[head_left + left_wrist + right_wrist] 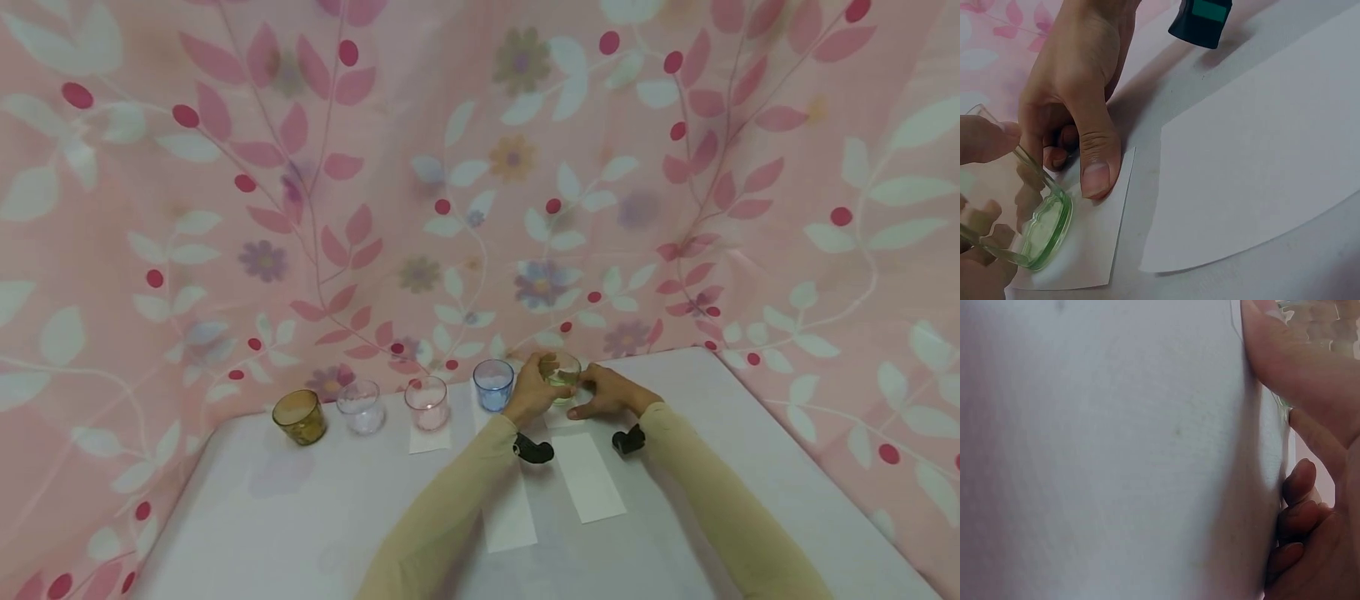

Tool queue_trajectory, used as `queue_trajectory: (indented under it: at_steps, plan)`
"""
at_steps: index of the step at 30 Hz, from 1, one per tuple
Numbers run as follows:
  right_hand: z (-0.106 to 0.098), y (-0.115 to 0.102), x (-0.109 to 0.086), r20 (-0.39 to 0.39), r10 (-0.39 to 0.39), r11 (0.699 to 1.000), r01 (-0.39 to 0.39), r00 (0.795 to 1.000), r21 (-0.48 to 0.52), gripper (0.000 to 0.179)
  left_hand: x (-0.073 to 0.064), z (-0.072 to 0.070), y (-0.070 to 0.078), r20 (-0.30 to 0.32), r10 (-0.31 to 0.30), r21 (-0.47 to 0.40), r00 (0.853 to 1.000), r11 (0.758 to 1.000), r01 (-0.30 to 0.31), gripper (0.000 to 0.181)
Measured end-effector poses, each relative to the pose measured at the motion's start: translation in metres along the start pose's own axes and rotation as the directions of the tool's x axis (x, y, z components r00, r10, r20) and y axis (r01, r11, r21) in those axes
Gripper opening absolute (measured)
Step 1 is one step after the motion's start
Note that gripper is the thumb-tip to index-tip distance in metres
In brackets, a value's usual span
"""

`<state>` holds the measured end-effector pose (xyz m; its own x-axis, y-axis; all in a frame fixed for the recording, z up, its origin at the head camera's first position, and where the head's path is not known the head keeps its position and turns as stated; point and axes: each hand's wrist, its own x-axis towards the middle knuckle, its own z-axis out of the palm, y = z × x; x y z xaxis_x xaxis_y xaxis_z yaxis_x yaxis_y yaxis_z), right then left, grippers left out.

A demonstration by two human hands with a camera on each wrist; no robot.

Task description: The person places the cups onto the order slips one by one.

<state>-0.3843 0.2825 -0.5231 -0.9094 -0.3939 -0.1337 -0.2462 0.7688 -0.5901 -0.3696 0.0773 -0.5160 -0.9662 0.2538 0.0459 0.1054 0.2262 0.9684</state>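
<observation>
My left hand [529, 392] grips a clear green-tinted glass [567, 367], thumb near its rim and fingers round the far side. In the left wrist view the green base of the glass [1054, 228] is right over a small white paper [1099, 250]. My right hand [611, 390] is at the right of the glass. Its thumb [1099, 178] rests on the paper beside the base, while its index finger reaches behind the glass and the other fingers bend inward. In the right wrist view the right hand [1322, 387] appears at the edge, low along the tabletop.
Left of my hands, in a row, stand a blue glass [493, 387], a pink glass [427, 407] on a small paper [430, 442], a clear glass [361, 410] and an amber glass [302, 418]. Paper strips [590, 477] lie nearer on the white table. A floral curtain [480, 167] hangs behind.
</observation>
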Motion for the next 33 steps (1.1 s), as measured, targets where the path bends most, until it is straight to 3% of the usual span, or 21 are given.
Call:
queue_trajectory:
  at_steps: [5, 10, 15, 19, 24, 28, 31, 33]
  plan:
    - [0.000, -0.002, 0.000, 0.000, 0.009, 1.000, -0.009, 1.000, 0.003, 0.063, 0.003, 0.001, -0.002, -0.007, 0.002, 0.062, 1.000, 0.998, -0.002, 0.079]
    - [0.002, -0.003, -0.001, -0.003, -0.023, 1.000, 0.023, 1.000, -0.007, 0.062, 0.001, 0.002, 0.001, 0.007, 0.033, 0.120, 0.999, 0.992, -0.034, 0.102]
    - [0.003, 0.000, -0.005, 0.023, -0.051, 0.999, 0.051, 0.998, 0.012, 0.050, -0.013, 0.001, 0.029, 0.015, 0.091, 0.151, 0.996, 0.984, -0.092, 0.119]
    - [0.000, 0.002, -0.007, 0.015, -0.023, 1.000, 0.023, 1.000, 0.016, 0.069, -0.022, -0.010, 0.062, -0.004, 0.141, 0.168, 0.990, 0.976, -0.139, 0.116]
    - [-0.003, 0.005, -0.006, 0.000, -0.038, 0.999, 0.038, 0.999, -0.001, 0.077, -0.030, -0.041, 0.091, -0.047, 0.196, 0.212, 0.979, 0.960, -0.182, 0.110]
    - [-0.002, 0.004, -0.005, 0.021, -0.086, 0.996, 0.086, 0.996, 0.013, 0.083, -0.045, -0.080, 0.101, -0.078, 0.259, 0.202, 0.963, 0.950, -0.239, 0.101]
    - [0.001, 0.002, -0.005, 0.022, -0.092, 0.996, 0.092, 0.995, 0.009, 0.084, -0.060, -0.120, 0.101, -0.142, 0.346, 0.177, 0.927, 0.931, -0.320, 0.089]
    - [0.002, 0.003, -0.006, 0.014, -0.087, 0.996, 0.087, 0.996, 0.001, 0.085, -0.069, -0.151, 0.096, -0.212, 0.406, 0.194, 0.889, 0.909, -0.369, 0.082]
